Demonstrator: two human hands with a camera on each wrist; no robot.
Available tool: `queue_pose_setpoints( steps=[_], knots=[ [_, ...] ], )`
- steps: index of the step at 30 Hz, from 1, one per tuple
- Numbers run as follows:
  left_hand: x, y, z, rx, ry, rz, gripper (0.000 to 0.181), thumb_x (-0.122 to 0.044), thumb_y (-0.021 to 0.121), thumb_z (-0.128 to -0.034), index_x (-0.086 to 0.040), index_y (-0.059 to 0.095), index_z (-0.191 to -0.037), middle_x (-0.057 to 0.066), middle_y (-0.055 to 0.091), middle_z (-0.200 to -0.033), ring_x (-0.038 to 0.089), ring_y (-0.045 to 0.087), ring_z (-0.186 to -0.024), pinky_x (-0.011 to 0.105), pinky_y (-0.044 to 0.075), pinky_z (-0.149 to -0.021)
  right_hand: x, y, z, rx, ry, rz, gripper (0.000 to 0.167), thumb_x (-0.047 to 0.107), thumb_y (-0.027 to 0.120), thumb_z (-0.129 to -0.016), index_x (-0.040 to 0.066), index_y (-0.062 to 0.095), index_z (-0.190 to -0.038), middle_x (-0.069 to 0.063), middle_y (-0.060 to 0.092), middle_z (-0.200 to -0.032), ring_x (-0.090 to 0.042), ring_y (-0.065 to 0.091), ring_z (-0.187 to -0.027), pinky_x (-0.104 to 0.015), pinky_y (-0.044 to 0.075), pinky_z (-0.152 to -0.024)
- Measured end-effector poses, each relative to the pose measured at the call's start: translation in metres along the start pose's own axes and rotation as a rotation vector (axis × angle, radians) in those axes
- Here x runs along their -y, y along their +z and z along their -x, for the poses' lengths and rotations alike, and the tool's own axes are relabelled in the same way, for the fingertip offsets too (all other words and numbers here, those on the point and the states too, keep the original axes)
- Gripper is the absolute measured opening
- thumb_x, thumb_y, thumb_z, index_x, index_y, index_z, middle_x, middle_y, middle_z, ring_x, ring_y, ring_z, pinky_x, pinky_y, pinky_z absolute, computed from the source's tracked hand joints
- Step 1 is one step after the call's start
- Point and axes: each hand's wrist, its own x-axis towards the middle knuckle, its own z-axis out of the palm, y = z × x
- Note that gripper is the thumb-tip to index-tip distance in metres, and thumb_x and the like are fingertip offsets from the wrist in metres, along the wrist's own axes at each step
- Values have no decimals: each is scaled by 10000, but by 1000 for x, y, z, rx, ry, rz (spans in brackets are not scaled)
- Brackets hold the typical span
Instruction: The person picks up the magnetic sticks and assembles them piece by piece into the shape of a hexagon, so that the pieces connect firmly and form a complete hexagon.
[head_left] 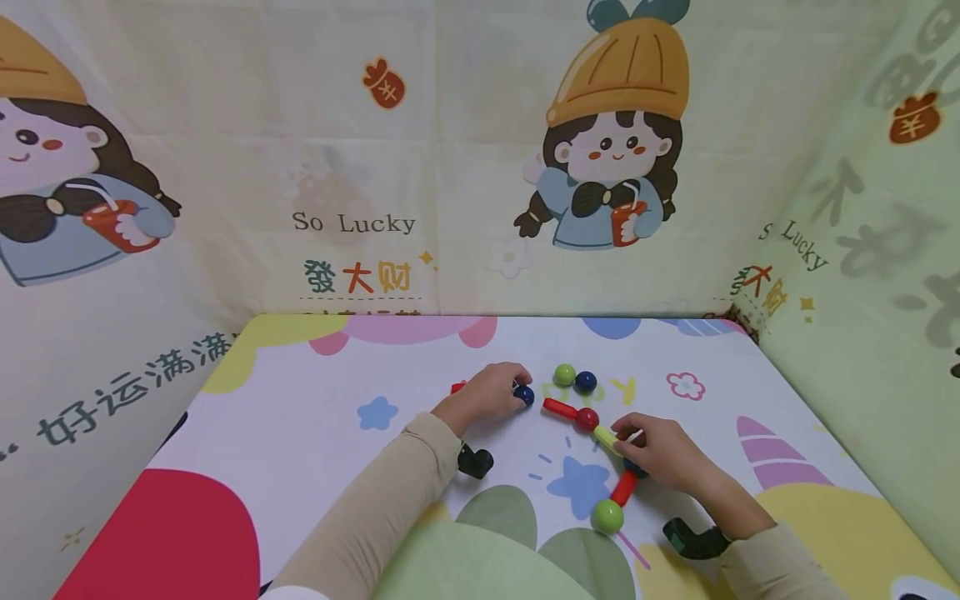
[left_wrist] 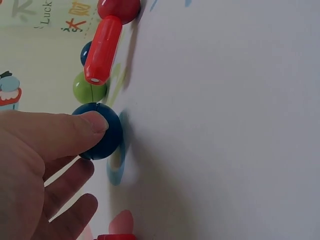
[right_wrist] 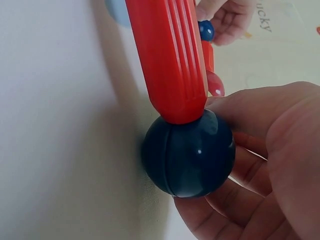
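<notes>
My left hand (head_left: 491,393) pinches a dark blue ball (left_wrist: 102,132) between thumb and fingers, just left of the free end of a red rod (head_left: 559,408). That rod joins a red ball (head_left: 587,419), followed by a yellow-green rod (head_left: 606,439), a dark blue ball (right_wrist: 192,152), another red rod (right_wrist: 170,55) and a green ball (head_left: 607,517). My right hand (head_left: 663,454) grips the chain around its dark blue ball, thumb side by the yellow-green rod. In the left wrist view a gap shows between the held ball and the red rod's tip.
A green ball (head_left: 565,375) and a dark blue ball (head_left: 586,382) sit side by side behind the chain. Part of another red piece (head_left: 457,387) shows beyond my left hand. Upright printed cloth (head_left: 465,167) stands along the table's back edge.
</notes>
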Motion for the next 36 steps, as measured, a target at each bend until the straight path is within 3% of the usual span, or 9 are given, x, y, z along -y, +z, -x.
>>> queue_pose_setpoints(
  steps=[6, 17, 36],
  knots=[
    [0, 4, 0, 29, -3, -7, 386, -123, 706, -941, -128, 632, -1320, 39, 619, -1268, 204, 554, -1167, 339, 467, -1010, -1, 0, 0, 2, -4, 2, 250, 134, 742, -901, 37, 680, -1122, -18, 677, -976, -179, 619, -835, -284, 562, -679],
    [-3, 8, -1, -4, 35, -18, 358, -138, 719, -934, -112, 645, -1283, 27, 635, -1219, 179, 567, -1092, 303, 484, -971, -2, 1, 0, 4, -11, 2, 241, 138, 744, -901, 45, 683, -1115, -11, 673, -971, -173, 613, -831, -275, 558, -685],
    [-3, 14, -6, -3, 63, -12, 339, -131, 733, -922, -82, 651, -1247, 36, 639, -1163, 173, 568, -1062, 290, 479, -969, -3, 2, 0, -1, -9, -3, 252, 138, 746, -899, 41, 684, -1123, -15, 677, -979, -177, 618, -836, -295, 564, -692]
  ],
)
